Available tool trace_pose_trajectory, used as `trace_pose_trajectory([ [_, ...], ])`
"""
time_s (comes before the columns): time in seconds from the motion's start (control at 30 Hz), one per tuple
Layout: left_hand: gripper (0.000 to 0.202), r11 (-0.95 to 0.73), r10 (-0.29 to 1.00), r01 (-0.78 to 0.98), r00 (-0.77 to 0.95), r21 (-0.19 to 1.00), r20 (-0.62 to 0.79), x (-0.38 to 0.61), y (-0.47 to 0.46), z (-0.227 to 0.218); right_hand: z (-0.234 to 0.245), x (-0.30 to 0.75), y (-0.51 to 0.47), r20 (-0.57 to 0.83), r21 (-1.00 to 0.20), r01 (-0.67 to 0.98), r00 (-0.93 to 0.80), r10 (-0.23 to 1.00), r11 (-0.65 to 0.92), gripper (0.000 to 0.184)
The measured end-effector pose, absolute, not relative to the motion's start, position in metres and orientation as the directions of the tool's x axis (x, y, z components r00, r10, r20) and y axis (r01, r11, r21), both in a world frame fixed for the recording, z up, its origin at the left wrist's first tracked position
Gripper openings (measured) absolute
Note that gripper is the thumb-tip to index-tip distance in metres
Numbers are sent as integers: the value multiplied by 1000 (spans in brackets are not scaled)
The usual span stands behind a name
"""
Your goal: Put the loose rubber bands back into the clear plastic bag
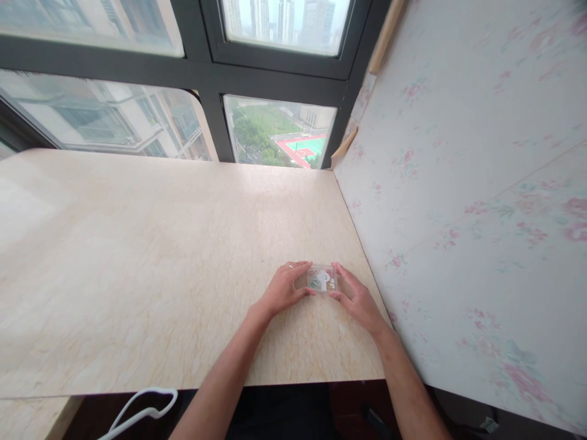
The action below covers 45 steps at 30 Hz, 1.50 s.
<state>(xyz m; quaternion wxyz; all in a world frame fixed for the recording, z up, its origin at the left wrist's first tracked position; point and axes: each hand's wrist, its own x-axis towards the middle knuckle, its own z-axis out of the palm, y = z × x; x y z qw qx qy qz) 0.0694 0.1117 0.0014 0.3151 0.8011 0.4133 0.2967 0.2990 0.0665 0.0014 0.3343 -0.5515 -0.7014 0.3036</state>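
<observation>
A small clear plastic box (323, 279) rests on, or just above, the marbled sill; I cannot tell which. Inside it show small white, green and reddish pieces, too small to name. My left hand (290, 285) grips the box's left side, thumb at the near edge and fingers at the far edge. A ring sits on one of its fingers. From the other side my right hand (355, 296) holds the right end in the same way, thumb near and fingertips far.
The beige marbled sill (151, 263) stretches left. Close on the right stands a flower-patterned wall (458, 183). Dark window frames (275, 70) border the far edge, with peeling wallpaper (345, 146) at the corner. Below the front edge is a white looped object (151, 403).
</observation>
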Motion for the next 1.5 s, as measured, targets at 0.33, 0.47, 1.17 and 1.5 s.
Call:
trace_pose_trajectory([
  [0.33,61,-403,878,503,449,765,167,71,111,7,-2,300,67,141,-794,568,-180,974,220,64],
  [0.47,59,-408,881,508,437,758,181,72,112,7,0,300,67,147,-790,568,-192,970,232,63],
  [1.17,70,-399,874,531,465,747,137,68,108,9,-4,300,65,199,-706,645,-214,956,291,63],
  [1.5,67,-425,881,574,442,700,172,70,106,-1,-5,299,62,190,-745,610,-192,963,269,61],
])
